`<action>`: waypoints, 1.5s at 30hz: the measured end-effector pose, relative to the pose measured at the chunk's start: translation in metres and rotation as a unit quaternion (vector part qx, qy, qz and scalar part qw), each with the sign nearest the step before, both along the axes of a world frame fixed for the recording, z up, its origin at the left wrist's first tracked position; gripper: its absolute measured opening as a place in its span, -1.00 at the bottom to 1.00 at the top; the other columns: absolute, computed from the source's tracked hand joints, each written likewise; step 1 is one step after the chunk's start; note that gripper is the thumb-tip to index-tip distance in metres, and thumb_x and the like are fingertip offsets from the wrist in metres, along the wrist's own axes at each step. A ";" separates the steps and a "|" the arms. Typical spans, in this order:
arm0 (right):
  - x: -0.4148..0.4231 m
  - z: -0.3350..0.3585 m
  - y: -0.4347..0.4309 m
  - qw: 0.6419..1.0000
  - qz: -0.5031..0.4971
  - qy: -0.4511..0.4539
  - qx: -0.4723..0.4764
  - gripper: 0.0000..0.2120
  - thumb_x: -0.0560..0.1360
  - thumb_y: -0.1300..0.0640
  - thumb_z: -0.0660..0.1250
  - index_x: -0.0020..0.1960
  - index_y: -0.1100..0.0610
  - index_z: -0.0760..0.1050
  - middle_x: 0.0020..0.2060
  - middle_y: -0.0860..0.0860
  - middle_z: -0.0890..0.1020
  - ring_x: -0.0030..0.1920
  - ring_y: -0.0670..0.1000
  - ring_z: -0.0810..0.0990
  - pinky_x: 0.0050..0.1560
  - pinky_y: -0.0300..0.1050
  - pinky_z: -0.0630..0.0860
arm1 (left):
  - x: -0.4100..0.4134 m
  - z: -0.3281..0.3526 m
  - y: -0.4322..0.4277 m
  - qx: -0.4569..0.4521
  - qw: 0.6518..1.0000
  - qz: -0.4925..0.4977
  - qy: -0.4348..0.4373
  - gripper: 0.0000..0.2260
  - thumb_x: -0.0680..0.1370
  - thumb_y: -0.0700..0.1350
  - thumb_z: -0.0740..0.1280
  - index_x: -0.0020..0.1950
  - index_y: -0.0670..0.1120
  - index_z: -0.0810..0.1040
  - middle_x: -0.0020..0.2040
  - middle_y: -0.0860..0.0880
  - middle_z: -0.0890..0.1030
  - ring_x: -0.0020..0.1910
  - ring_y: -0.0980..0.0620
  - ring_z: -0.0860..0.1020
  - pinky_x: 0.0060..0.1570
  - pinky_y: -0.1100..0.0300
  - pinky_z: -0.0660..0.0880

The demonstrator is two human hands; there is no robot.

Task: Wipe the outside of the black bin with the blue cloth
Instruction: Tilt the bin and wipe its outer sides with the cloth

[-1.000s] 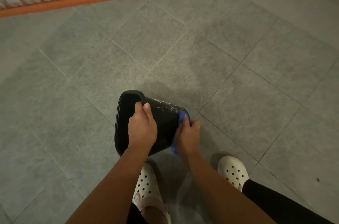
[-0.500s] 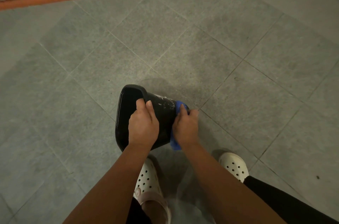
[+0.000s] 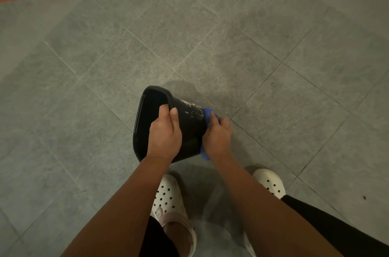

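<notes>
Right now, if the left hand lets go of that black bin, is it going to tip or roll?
The black bin looks tilted, mouth facing left, so it would probably drop one way. Its rounded-rectangular rim suggests little rolling. Only the left hand steadies it by the rim, so it seems light; the right hand presses the blue cloth near its base.

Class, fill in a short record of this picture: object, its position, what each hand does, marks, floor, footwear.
object: black bin
position: tipped on its side, opening towards the left
left hand: grips the bin's rim
right hand: presses blue cloth against the bin's base end
marks: white specks on the bin's outside
floor: grey tiles
footwear: white clogs
</notes>
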State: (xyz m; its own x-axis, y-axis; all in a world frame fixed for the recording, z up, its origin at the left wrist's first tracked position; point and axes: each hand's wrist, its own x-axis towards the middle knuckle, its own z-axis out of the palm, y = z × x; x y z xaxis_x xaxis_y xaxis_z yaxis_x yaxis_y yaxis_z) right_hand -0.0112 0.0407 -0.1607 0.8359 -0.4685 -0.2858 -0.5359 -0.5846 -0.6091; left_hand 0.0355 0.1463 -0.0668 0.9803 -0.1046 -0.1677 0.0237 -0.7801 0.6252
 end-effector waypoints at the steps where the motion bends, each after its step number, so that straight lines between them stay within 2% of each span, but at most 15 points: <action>1: 0.000 -0.002 -0.004 1.000 0.001 0.008 0.000 -0.55 0.49 0.31 0.16 0.38 0.20 0.33 0.15 0.23 0.44 0.18 0.21 0.36 0.19 -0.04 0.32 | -0.001 0.000 0.000 -0.005 1.000 -0.009 -0.001 -0.74 0.64 -0.04 0.03 0.10 -0.18 0.40 -0.36 0.08 0.44 -0.40 0.18 0.48 -0.44 0.37 0.38; 4: -0.005 -0.009 -0.014 1.000 -0.019 0.012 -0.003 -0.55 0.53 0.29 0.12 0.41 0.16 0.28 0.25 0.20 0.39 0.24 0.21 0.29 0.25 -0.01 0.29 | -0.003 -0.002 0.000 -0.022 0.999 -0.034 -0.005 -0.73 0.64 -0.05 0.03 0.13 -0.20 0.41 -0.37 0.11 0.44 -0.43 0.19 0.47 -0.41 0.44 0.42; 8: -0.011 -0.014 -0.023 0.999 -0.035 -0.003 0.016 -0.60 0.56 0.26 0.12 0.40 0.17 0.28 0.26 0.18 0.40 0.25 0.19 0.32 0.26 0.00 0.29 | 0.000 -0.005 0.003 -0.029 0.999 -0.034 -0.011 -0.74 0.64 -0.06 0.04 0.10 -0.20 0.41 -0.39 0.12 0.42 -0.46 0.19 0.44 -0.45 0.45 0.39; 11: -0.013 -0.016 -0.025 0.994 -0.077 -0.016 0.073 -0.68 0.56 0.25 0.15 0.31 0.20 0.34 0.21 0.17 0.43 0.24 0.15 0.36 0.24 -0.05 0.30 | 0.003 -0.005 0.002 -0.035 0.999 -0.021 -0.018 -0.80 0.64 -0.11 0.05 -0.01 -0.18 0.40 -0.42 0.07 0.41 -0.49 0.17 0.41 -0.51 0.36 0.37; 14: -0.018 -0.013 -0.016 0.992 -0.101 -0.019 0.071 -0.68 0.54 0.28 0.16 0.28 0.24 0.37 0.19 0.21 0.45 0.21 0.18 0.39 0.24 0.00 0.33 | 0.002 -0.006 -0.001 -0.042 0.999 -0.003 -0.023 -0.81 0.59 -0.09 0.03 -0.09 -0.15 0.36 -0.44 0.01 0.40 -0.50 0.09 0.40 -0.54 0.26 0.35; 16: -0.021 -0.010 -0.006 0.995 -0.077 -0.042 0.049 -0.63 0.52 0.28 0.13 0.32 0.28 0.35 0.19 0.27 0.44 0.19 0.22 0.40 0.23 0.05 0.34 | 0.000 -0.007 -0.001 -0.052 0.998 0.009 -0.024 -0.78 0.56 -0.06 0.01 -0.12 -0.14 0.36 -0.45 0.02 0.39 -0.50 0.10 0.39 -0.51 0.25 0.34; 20: -0.013 -0.013 -0.001 0.997 -0.004 -0.071 0.018 -0.55 0.48 0.19 0.05 0.32 0.30 0.38 0.13 0.29 0.47 0.10 0.25 0.45 0.18 0.02 0.38 | 0.000 -0.012 0.001 -0.041 0.998 0.042 -0.032 -0.68 0.65 -0.01 0.01 -0.16 -0.15 0.39 -0.42 0.08 0.38 -0.46 0.16 0.40 -0.40 0.30 0.31; 22: -0.007 -0.015 -0.011 0.999 -0.003 -0.045 0.026 -0.56 0.51 0.18 0.03 0.35 0.27 0.35 0.19 0.29 0.44 0.16 0.28 0.41 0.24 0.06 0.36 | 0.001 -0.014 0.002 -0.038 0.997 0.052 -0.029 -0.66 0.66 -0.01 0.00 -0.17 -0.16 0.39 -0.42 0.08 0.38 -0.45 0.16 0.40 -0.39 0.29 0.31; 25: -0.007 -0.022 -0.023 0.996 -0.027 0.069 0.054 -0.58 0.58 0.22 0.05 0.44 0.19 0.21 0.34 0.23 0.31 0.32 0.25 0.25 0.34 0.00 0.18 | 0.002 -0.015 0.003 -0.034 0.998 0.042 -0.031 -0.65 0.66 0.00 0.00 -0.16 -0.17 0.41 -0.42 0.07 0.39 -0.45 0.15 0.41 -0.39 0.28 0.33; 26: -0.009 -0.021 -0.021 0.996 -0.035 0.072 0.048 -0.58 0.57 0.24 0.07 0.43 0.21 0.22 0.32 0.26 0.33 0.30 0.27 0.27 0.32 0.02 0.19 | 0.003 -0.015 0.004 -0.033 0.998 0.037 -0.034 -0.65 0.65 0.00 -0.01 -0.16 -0.17 0.41 -0.42 0.06 0.40 -0.45 0.14 0.42 -0.40 0.25 0.35; 29: -0.017 -0.013 0.000 0.999 -0.042 0.001 0.021 -0.60 0.49 0.28 0.09 0.32 0.31 0.37 0.10 0.34 0.46 0.10 0.30 0.42 0.15 0.07 0.37 | 0.006 -0.015 0.005 -0.033 0.999 0.023 -0.037 -0.65 0.65 -0.01 -0.01 -0.16 -0.18 0.40 -0.43 0.00 0.41 -0.47 0.05 0.42 -0.45 0.15 0.40; 32: -0.007 -0.004 0.003 0.999 -0.024 -0.032 0.009 -0.56 0.47 0.22 0.02 0.30 0.29 0.41 0.11 0.30 0.46 0.09 0.25 0.41 0.14 0.00 0.37 | 0.005 -0.014 0.005 -0.035 0.999 0.024 -0.027 -0.66 0.66 -0.02 0.00 -0.14 -0.20 0.41 -0.43 0.00 0.41 -0.47 0.07 0.42 -0.45 0.19 0.39; 36: 0.009 -0.011 -0.026 0.998 0.034 0.056 0.014 -0.55 0.52 0.29 0.07 0.39 0.14 0.30 0.28 0.18 0.36 0.23 0.23 0.30 0.29 -0.01 0.23 | 0.003 -0.014 0.004 -0.023 0.999 0.021 -0.024 -0.67 0.66 -0.01 0.00 -0.11 -0.18 0.41 -0.43 0.05 0.39 -0.47 0.14 0.40 -0.42 0.26 0.34; 40: 0.000 -0.009 -0.026 0.995 -0.008 0.090 0.049 -0.56 0.53 0.27 0.10 0.40 0.16 0.28 0.25 0.23 0.36 0.26 0.22 0.31 0.30 0.04 0.29 | 0.004 -0.012 0.003 0.000 1.000 -0.012 -0.029 -0.62 0.63 0.05 -0.04 -0.03 -0.18 0.43 -0.43 0.03 0.43 -0.46 0.07 0.46 -0.42 0.14 0.41; 45: -0.001 -0.001 -0.012 1.000 0.009 -0.026 -0.004 -0.60 0.44 0.33 0.10 0.24 0.28 0.46 0.06 0.26 0.51 0.07 0.25 0.45 0.12 0.00 0.37 | 0.004 -0.013 0.006 -0.003 1.000 -0.015 -0.019 -0.67 0.65 0.00 -0.01 -0.03 -0.19 0.42 -0.43 0.06 0.41 -0.49 0.12 0.42 -0.45 0.23 0.33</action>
State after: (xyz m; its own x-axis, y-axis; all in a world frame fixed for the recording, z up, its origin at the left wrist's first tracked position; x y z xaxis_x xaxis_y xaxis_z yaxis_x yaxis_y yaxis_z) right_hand -0.0125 0.0291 -0.1614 0.8576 -0.4558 -0.2382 -0.4934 -0.5984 -0.6312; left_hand 0.0395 0.1526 -0.0795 0.9822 -0.1360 -0.1297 -0.0242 -0.7760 0.6303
